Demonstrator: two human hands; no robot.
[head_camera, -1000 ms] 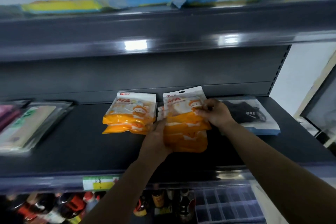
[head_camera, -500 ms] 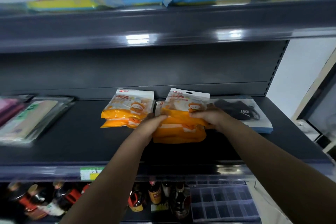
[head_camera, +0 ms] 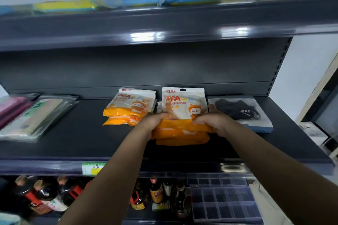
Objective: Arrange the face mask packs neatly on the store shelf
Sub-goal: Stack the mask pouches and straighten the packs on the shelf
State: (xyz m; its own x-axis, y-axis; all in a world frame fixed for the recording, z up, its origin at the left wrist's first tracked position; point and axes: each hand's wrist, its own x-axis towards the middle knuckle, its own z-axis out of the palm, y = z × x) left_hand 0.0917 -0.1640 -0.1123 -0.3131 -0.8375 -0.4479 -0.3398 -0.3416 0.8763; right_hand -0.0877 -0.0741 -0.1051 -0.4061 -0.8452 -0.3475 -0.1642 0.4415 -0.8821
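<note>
Head view: the orange mask stack (head_camera: pixel 181 129) was gripped between curled left hand (head_camera: pixel 152 121) and right hand (head_camera: pixel 213 122) fingers, likely to square its edges.

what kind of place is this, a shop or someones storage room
Most likely a small shop. Packaged goods lie on a dark metal shelf with a price label on its front edge, bottled sauces stand on the tier below, and both hands hold a stack of orange mask packs.
</note>
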